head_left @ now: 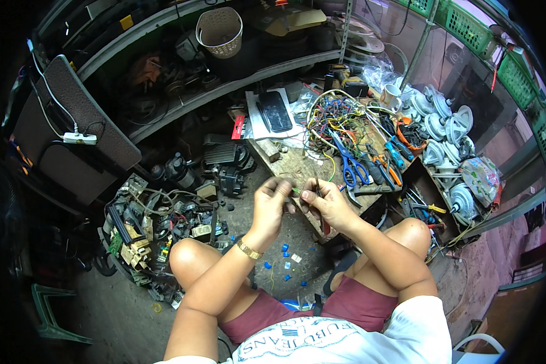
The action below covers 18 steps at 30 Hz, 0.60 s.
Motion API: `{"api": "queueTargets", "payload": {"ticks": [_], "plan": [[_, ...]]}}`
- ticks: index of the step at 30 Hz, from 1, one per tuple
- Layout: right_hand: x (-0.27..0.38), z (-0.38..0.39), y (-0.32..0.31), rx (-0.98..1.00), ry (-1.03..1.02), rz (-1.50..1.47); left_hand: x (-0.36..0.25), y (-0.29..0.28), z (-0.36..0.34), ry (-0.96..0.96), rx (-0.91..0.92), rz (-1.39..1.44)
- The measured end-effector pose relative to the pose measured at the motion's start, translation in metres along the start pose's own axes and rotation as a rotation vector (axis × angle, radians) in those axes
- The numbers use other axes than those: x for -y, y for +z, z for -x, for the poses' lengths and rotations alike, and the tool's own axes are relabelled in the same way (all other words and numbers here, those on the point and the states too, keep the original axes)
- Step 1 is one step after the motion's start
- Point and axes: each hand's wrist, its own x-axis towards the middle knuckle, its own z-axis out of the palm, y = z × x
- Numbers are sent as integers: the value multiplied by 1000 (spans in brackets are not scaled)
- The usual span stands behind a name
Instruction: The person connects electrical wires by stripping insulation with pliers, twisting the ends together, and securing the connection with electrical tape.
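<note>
My left hand [274,197] is closed in a pinch at the near edge of the workbench, with a small green piece [295,190], possibly wire, at its fingertips. Close beside it, my right hand [329,203] is wrapped round a slim tool [316,177]. Its dark, narrow blade points up past the thumb, and a reddish handle shows below the fist. Whether it is a knife I cannot tell. Beyond the hands lie blue-handled scissors [353,167] and a heap of tangled coloured wires [340,121]. Orange-handled pliers [394,173] rest to the right.
A dark phone [274,112] lies on white paper at the bench's back left. On the left floor sits a pile of electrical scrap [145,227], near motor parts [224,161]. Blue bits [267,265] are scattered between my legs. Several pale disc-shaped parts [461,124] are stacked at right.
</note>
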Motion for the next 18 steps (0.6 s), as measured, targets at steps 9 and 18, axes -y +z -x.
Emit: {"api": "queueTargets", "payload": {"ticks": [9, 18], "plan": [[-10, -9, 8, -27, -7, 203, -2, -16, -24, 115, -147, -160], [-46, -39, 16, -195, -231, 376, 12, -17, -28, -9, -168, -78]]}}
